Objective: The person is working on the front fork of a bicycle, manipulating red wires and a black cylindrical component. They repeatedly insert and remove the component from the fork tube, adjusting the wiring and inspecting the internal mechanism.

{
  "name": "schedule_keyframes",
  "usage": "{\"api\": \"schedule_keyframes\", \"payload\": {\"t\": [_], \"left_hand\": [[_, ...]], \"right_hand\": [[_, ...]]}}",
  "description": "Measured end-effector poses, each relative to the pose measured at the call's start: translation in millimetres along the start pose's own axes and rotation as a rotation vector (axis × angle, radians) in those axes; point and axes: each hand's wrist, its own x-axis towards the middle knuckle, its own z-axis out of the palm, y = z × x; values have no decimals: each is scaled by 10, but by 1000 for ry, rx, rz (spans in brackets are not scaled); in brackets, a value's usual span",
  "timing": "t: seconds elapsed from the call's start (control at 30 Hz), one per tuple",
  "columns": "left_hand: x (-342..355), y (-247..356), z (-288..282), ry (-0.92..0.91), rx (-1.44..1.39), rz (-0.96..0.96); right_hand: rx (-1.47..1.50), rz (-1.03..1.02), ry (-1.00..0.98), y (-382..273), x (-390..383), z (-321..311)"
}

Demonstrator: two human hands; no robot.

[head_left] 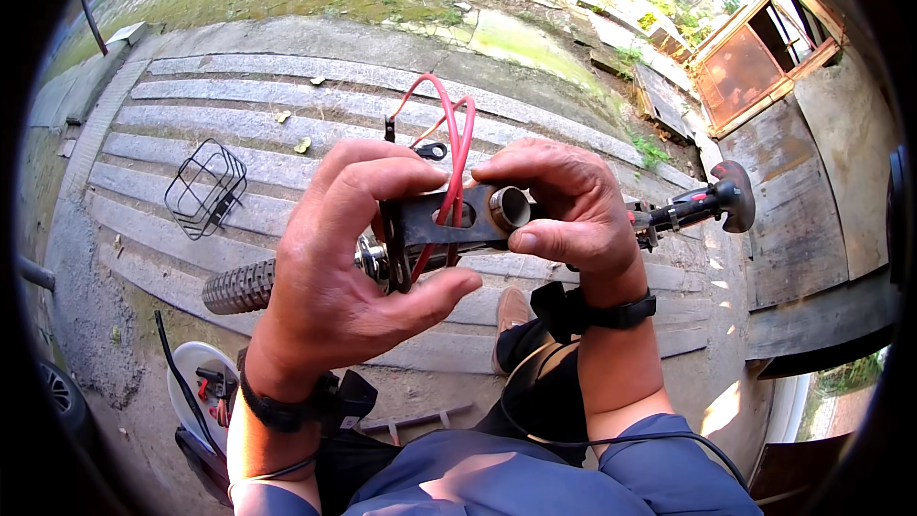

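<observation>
Between my hands is a dark, flat metal bracket (pixel 420 222) with a slot and a short round tube (pixel 510 207) at its right end. My left hand (pixel 330 248) curls round the bracket's left part, fingers above and thumb below. Thumb and fingers of my right hand (pixel 578 203) grip the end by the tube. Thin red cables (pixel 465 139) loop up past the slot, with a small black end piece (pixel 390 129) at one tip. Behind and below lies a bicycle; its knobby tyre (pixel 239 289) shows at left, its handlebar grip (pixel 734 197) at right.
A black wire basket (pixel 205 189) lies on the stone strips at left. A white bucket (pixel 196 360) with tools stands at lower left, near a vehicle wheel (pixel 63 388). At right are wooden boards (pixel 793 191) and a rusty framed panel (pixel 740 76).
</observation>
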Motion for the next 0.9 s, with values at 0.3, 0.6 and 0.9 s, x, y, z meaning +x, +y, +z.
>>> {"api": "schedule_keyframes", "payload": {"t": [0.3, 0.6, 0.9], "left_hand": [[67, 154, -34, -99, 217, -25], [32, 57, 46, -47, 247, 46], [60, 2, 42, -60, 199, 148]], "right_hand": [[2, 20, 11, -28, -6, 6], [-15, 22, -2, -20, -11, -5], [43, 47, 9, -43, -3, 16]]}}
